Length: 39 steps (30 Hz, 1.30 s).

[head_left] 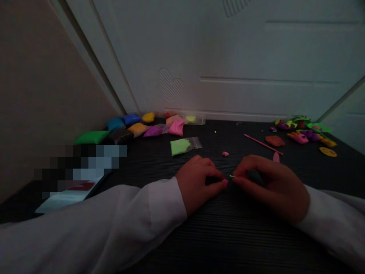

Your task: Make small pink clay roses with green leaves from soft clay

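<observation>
Between the thumb and forefinger of my left hand [201,180] is a small pink piece of modelling clay [225,182]. My right hand [270,184] pinches a thin light-green strip of clay [232,176], its tip just apart from the pink piece. Both hands are low over the dark table. Just beyond the fingertips lies another small pink clay piece [225,153], with a hint of green on it. An opened bag of light-green clay [180,147] rests past my left hand.
Bags of coloured clay, such as the green bag [91,137], line the back left. A pink stick tool [264,144], a reddish clay lump [275,140] and several shaped clay pieces [309,135] lie at right. A partly blurred, screen-like object [85,186] is at left.
</observation>
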### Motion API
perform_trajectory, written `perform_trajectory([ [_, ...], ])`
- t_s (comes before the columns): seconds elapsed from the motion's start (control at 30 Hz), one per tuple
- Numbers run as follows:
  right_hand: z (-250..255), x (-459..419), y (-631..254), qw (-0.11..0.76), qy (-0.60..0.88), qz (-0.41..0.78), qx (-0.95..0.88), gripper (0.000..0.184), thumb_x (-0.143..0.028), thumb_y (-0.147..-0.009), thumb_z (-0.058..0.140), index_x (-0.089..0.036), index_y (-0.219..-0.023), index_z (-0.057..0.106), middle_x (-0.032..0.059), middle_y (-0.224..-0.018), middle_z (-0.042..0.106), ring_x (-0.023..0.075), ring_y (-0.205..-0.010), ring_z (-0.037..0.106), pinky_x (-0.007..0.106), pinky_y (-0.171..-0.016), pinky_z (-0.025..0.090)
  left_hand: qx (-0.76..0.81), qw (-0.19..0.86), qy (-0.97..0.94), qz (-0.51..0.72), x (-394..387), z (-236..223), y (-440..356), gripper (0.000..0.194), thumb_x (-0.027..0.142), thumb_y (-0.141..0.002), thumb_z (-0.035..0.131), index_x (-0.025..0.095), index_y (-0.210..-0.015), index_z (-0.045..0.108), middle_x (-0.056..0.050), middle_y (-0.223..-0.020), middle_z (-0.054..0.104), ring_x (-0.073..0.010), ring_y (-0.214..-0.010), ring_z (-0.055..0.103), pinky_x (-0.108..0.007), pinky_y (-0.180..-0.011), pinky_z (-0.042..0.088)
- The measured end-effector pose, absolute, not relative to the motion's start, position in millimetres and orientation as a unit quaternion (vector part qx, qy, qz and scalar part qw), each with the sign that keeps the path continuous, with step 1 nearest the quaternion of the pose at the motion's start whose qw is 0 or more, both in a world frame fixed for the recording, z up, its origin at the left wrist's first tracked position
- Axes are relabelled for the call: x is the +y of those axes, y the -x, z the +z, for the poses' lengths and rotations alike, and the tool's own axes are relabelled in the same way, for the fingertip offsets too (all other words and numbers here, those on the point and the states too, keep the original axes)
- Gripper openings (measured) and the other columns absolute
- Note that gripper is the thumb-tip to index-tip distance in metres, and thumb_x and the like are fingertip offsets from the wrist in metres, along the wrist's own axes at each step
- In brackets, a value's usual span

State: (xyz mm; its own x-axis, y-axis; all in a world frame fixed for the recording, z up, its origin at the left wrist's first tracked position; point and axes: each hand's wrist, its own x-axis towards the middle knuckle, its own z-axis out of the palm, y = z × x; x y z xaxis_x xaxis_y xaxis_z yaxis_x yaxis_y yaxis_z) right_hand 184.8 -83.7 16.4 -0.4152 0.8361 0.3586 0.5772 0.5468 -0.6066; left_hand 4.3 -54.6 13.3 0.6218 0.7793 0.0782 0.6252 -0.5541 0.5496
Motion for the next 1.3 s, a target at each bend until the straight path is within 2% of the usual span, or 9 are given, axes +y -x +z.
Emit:
perform_trajectory([
  [0.07, 15.8, -84.5, -185.9, 0.328, 0.424, 0.188, -0.823, 0.005, -0.02, -0.072, 0.053, -0.018, -0.076, 0.055, -0.0005, -0.068, 0.056, 0.0098, -0.064, 0.051, 0.024, -0.059, 0.041, 0.416, 0.288, -0.845, 0.171, -53.9, 14.6, -3.2, 0.022, 0.035, -0.071, 0.052, 0.02, -0.081, 0.064, -0.002, -0.079, 0.06, -0.0154, -0.079, 0.05, -0.029, -0.071, 0.038],
  [0.17, 13.4, -85.1, -187.7, 0.339, 0.374, 0.163, -0.848, 0.006, -0.019, -0.072, 0.053, -0.018, -0.078, 0.054, 0.0, -0.069, 0.057, 0.0104, -0.066, 0.052, 0.025, -0.061, 0.041, 0.449, 0.421, -0.757, 0.217, -55.0, 15.9, 1.2, 0.023, 0.033, -0.068, 0.056, 0.018, -0.084, 0.062, 0.0, -0.077, 0.061, -0.0128, -0.074, 0.053, -0.026, -0.066, 0.041],
  [0.3, 11.1, -87.0, -189.1, 0.332, 0.294, 0.121, -0.888, 0.011, -0.014, -0.073, 0.052, -0.019, -0.083, 0.053, 0.0002, -0.073, 0.06, 0.0109, -0.07, 0.053, 0.031, -0.075, 0.038, 0.417, 0.599, -0.622, 0.284, -60.6, 14.9, 6.6, 0.022, 0.026, -0.064, 0.062, 0.016, -0.084, 0.06, 0.001, -0.082, 0.063, -0.0097, -0.075, 0.055, -0.023, -0.067, 0.042],
  [0.47, 12.2, -89.2, -187.5, 0.32, 0.261, 0.091, -0.906, 0.013, -0.014, -0.074, 0.051, -0.018, -0.086, 0.054, 0.0, -0.074, 0.059, 0.0089, -0.068, 0.053, 0.033, -0.077, 0.035, 0.387, 0.694, -0.529, 0.297, -65.9, 11.8, 5.6, 0.019, 0.02, -0.06, 0.065, 0.015, -0.078, 0.061, 0.001, -0.075, 0.063, -0.0052, -0.062, 0.053, -0.018, -0.054, 0.038],
  [0.73, 11.1, -87.4, -186.6, 0.32, 0.274, 0.096, -0.902, 0.013, -0.014, -0.074, 0.052, -0.017, -0.086, 0.053, 0.0007, -0.074, 0.059, 0.0091, -0.069, 0.052, 0.032, -0.075, 0.035, 0.377, 0.726, -0.504, 0.276, -66.3, 10.5, 4.1, 0.015, 0.014, -0.061, 0.065, 0.017, -0.075, 0.06, 0.005, -0.073, 0.064, -0.0034, -0.066, 0.055, -0.016, -0.062, 0.039],
  [0.93, 10.9, -86.4, -187.2, 0.311, 0.273, 0.108, -0.904, 0.013, -0.014, -0.074, 0.052, -0.017, -0.086, 0.053, 0.0003, -0.074, 0.059, 0.0089, -0.07, 0.053, 0.031, -0.075, 0.035, 0.378, 0.72, -0.514, 0.273, -67.5, 10.9, 3.5, 0.014, 0.014, -0.061, 0.065, 0.016, -0.074, 0.06, 0.005, -0.07, 0.062, -0.0028, -0.062, 0.054, -0.015, -0.058, 0.039],
  [1.13, 13.9, -86.0, -185.0, 0.307, 0.287, 0.105, -0.901, 0.009, -0.015, -0.073, 0.053, -0.017, -0.082, 0.052, -0.0009, -0.072, 0.059, 0.0078, -0.069, 0.053, 0.027, -0.07, 0.036, 0.38, 0.718, -0.514, 0.276, -68.3, 12.2, 2.9, 0.015, 0.014, -0.059, 0.066, 0.014, -0.073, 0.059, 0.003, -0.068, 0.062, -0.0047, -0.062, 0.054, -0.016, -0.058, 0.04],
  [1.3, 14.0, -85.7, -185.1, 0.313, 0.28, 0.117, -0.9, 0.009, -0.013, -0.072, 0.054, -0.016, -0.081, 0.053, -0.0005, -0.072, 0.059, 0.0083, -0.068, 0.053, 0.029, -0.072, 0.036, 0.384, 0.713, -0.516, 0.279, -69.2, 13.0, 2.2, 0.015, 0.015, -0.059, 0.066, 0.015, -0.072, 0.059, 0.003, -0.069, 0.062, -0.006, -0.063, 0.054, -0.018, -0.06, 0.04],
])
